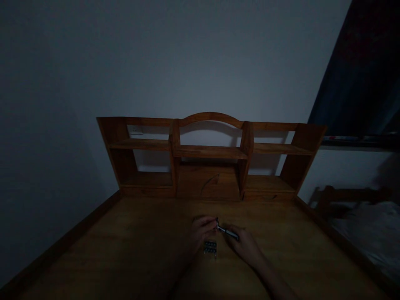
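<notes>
A brown wooden surface (140, 258) carries a small black rectangular cluster with pale dots (210, 244). Beyond it, the right hand's (243, 242) fingers grip a slim black-and-silver tool (230, 233); the left hand's (200, 230) pinch a small dark piece (217, 221) at its left end.

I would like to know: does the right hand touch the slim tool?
Touching. The head view shows the slim tool held in the right hand, lying directly against it.

Tool (231, 234) in right hand (244, 242) — shelf (210, 152) behind.
</notes>
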{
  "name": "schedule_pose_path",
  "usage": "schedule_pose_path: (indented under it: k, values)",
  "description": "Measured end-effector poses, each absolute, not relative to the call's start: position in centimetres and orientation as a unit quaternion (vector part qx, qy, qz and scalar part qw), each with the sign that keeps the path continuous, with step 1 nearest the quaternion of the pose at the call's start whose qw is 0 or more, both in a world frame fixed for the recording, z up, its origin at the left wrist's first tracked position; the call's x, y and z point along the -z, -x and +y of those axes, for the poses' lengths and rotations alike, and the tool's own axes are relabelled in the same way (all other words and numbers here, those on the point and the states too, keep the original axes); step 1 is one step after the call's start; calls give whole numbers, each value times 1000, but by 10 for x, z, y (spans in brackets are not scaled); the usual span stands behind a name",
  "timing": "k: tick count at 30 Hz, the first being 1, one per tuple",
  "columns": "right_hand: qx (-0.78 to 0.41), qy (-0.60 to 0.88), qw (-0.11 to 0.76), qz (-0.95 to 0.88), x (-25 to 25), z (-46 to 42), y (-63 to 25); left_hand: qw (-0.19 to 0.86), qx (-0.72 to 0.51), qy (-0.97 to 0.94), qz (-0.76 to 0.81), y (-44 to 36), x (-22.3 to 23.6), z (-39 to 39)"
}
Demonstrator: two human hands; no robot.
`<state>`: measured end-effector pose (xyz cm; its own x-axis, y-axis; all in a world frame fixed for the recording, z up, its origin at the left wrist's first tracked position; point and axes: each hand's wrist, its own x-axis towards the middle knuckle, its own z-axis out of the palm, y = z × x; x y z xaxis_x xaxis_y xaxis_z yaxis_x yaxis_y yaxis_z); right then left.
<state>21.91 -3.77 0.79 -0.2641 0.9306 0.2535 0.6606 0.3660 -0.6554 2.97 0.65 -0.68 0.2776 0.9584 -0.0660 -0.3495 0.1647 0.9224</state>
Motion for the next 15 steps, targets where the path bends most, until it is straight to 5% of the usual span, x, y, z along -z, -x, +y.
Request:
schedule_pose_path:
  k: [15]
  values:
    - [-230, 532, 317, -750, -6, -34, -224, 616, -482, -469, 410, -31, 33, 16]
